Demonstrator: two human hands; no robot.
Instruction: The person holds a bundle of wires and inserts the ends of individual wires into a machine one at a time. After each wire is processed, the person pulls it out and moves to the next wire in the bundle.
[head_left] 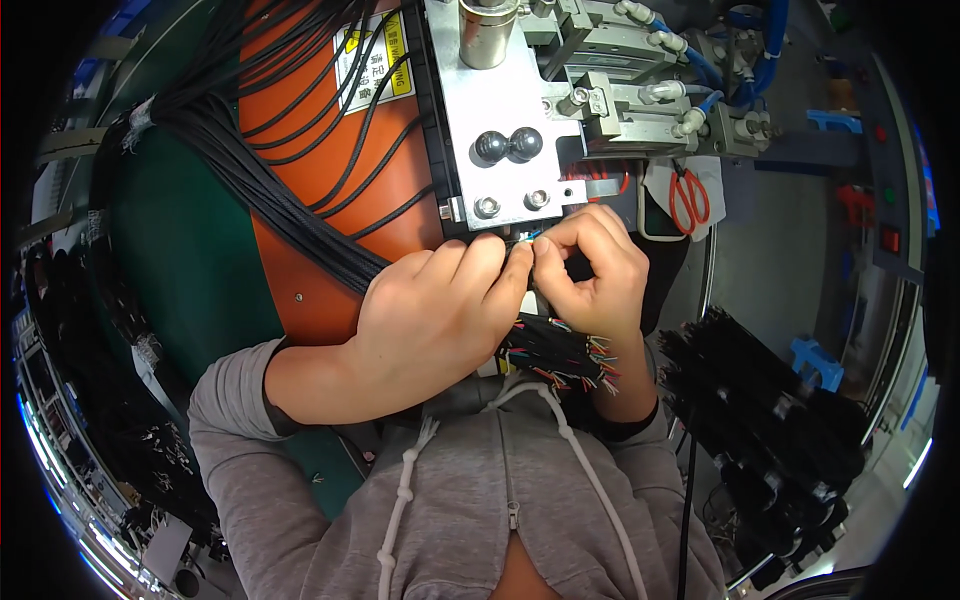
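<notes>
My left hand (430, 305) is closed, its thumb and forefinger pressed together just below the front of a metal fixture (510, 150). Fingertip to fingertip with it, my right hand (597, 268) pinches at the same spot. A thin blue wire (535, 234) shows at the right fingertips; what the left fingers grip is hidden. Below both hands lies a bundle of black cables (555, 345) with stripped ends in several colours. Another thick bundle of black cables (290, 210) runs from the upper left to behind my left hand.
Pneumatic cylinders (640, 100) with blue hoses stand at the upper right. Red-handled scissors (688, 200) lie beside the fixture. An orange panel (330, 180) carries a warning label (375, 65). More black cable bundles (760, 430) hang at the right. A red button (890, 238) sits at the far right.
</notes>
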